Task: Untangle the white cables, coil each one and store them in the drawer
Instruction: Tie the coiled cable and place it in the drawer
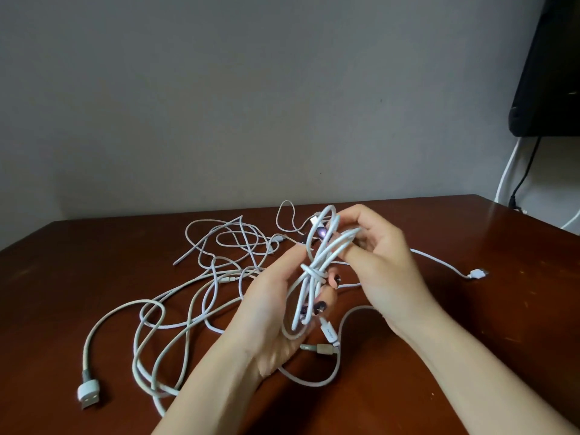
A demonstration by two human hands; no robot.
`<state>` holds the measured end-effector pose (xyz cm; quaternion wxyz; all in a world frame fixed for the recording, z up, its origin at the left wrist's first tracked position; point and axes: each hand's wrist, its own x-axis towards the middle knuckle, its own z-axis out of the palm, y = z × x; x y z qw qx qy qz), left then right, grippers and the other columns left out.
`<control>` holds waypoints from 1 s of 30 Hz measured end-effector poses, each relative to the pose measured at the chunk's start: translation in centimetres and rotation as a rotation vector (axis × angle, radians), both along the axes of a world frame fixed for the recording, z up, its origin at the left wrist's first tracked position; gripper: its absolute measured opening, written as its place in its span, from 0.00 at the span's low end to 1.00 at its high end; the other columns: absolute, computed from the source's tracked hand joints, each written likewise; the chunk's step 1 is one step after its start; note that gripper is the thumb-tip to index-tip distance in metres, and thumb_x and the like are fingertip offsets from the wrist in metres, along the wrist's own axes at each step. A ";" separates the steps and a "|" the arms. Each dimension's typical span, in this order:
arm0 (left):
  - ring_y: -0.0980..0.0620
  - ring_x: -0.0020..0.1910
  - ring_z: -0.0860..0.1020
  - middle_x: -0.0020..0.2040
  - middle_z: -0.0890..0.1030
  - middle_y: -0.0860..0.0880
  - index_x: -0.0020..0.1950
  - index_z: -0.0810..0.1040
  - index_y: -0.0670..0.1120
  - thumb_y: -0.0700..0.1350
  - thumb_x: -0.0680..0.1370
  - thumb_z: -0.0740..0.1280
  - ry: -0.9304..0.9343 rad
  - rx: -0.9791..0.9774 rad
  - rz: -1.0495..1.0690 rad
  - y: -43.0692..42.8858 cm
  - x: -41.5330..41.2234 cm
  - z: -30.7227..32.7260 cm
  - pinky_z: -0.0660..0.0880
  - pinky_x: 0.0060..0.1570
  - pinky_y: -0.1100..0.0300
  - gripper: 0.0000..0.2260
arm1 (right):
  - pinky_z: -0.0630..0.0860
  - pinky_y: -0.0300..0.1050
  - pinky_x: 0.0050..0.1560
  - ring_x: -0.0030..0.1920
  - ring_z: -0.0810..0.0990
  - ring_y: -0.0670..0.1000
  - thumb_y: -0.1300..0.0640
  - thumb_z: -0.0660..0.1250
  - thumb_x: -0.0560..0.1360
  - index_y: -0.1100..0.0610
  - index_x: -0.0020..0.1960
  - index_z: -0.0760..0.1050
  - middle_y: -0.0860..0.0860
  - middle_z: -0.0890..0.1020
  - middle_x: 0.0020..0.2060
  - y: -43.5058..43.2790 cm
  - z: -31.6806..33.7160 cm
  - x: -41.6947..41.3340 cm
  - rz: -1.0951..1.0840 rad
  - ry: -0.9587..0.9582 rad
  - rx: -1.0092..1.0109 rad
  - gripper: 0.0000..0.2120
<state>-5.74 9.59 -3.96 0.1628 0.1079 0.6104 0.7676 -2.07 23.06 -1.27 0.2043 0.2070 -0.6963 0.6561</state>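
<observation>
A coiled white cable (314, 277), wrapped round its own middle, is held above the table. My left hand (270, 312) grips its lower loops, and one connector end hangs below the fingers. My right hand (379, 259) pinches the upper loops of the same coil. A tangle of white cables (201, 284) lies spread over the brown table (62, 277) to the left. No drawer is in view.
A grey-white USB plug (88, 391) lies at the front left. Another white plug (477, 274) lies at the right. A beige connector (326, 347) lies under my hands. A dark screen (546, 73) hangs at the upper right with wires below it.
</observation>
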 end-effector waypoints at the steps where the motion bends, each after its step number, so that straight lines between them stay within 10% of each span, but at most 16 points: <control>1: 0.55 0.13 0.69 0.24 0.71 0.39 0.30 0.71 0.36 0.39 0.80 0.55 0.039 -0.056 0.028 0.4 0.4 -0.3 0.66 0.16 0.67 0.19 | 0.74 0.38 0.29 0.29 0.78 0.46 0.74 0.64 0.72 0.61 0.43 0.75 0.48 0.81 0.31 -0.1 -0.2 0.0 -0.047 0.003 0.008 0.09; 8: 0.53 0.24 0.69 0.26 0.73 0.46 0.33 0.76 0.43 0.63 0.74 0.53 0.466 -0.217 0.197 1.5 4.9 1.7 0.65 0.25 0.64 0.27 | 0.77 0.49 0.41 0.38 0.81 0.47 0.67 0.68 0.67 0.52 0.41 0.74 0.45 0.82 0.34 -0.1 -0.6 -0.4 -0.335 0.100 0.145 0.11; 13: 0.56 0.27 0.67 0.30 0.70 0.48 0.45 0.76 0.48 0.57 0.76 0.60 0.608 -0.338 0.113 0.6 3.9 1.2 0.64 0.26 0.66 0.13 | 0.76 0.42 0.38 0.37 0.80 0.44 0.61 0.61 0.57 0.50 0.40 0.73 0.39 0.81 0.33 -0.3 -0.6 -0.1 -0.372 0.038 0.147 0.13; 22: 0.57 0.21 0.63 0.28 0.68 0.52 0.43 0.70 0.44 0.50 0.79 0.57 0.356 -0.005 -0.031 0.4 3.8 1.5 0.60 0.22 0.69 0.11 | 0.79 0.49 0.45 0.40 0.83 0.45 0.65 0.68 0.72 0.49 0.44 0.78 0.44 0.84 0.37 -0.4 -0.4 -0.3 -0.356 0.032 0.089 0.10; 30: 0.59 0.19 0.61 0.32 0.71 0.47 0.59 0.73 0.36 0.48 0.76 0.59 0.133 0.340 -0.119 1.5 3.6 0.7 0.60 0.21 0.69 0.19 | 0.77 0.40 0.31 0.29 0.81 0.44 0.62 0.71 0.72 0.53 0.44 0.77 0.47 0.82 0.34 -1.0 -1.0 -0.3 -0.378 0.003 -0.039 0.06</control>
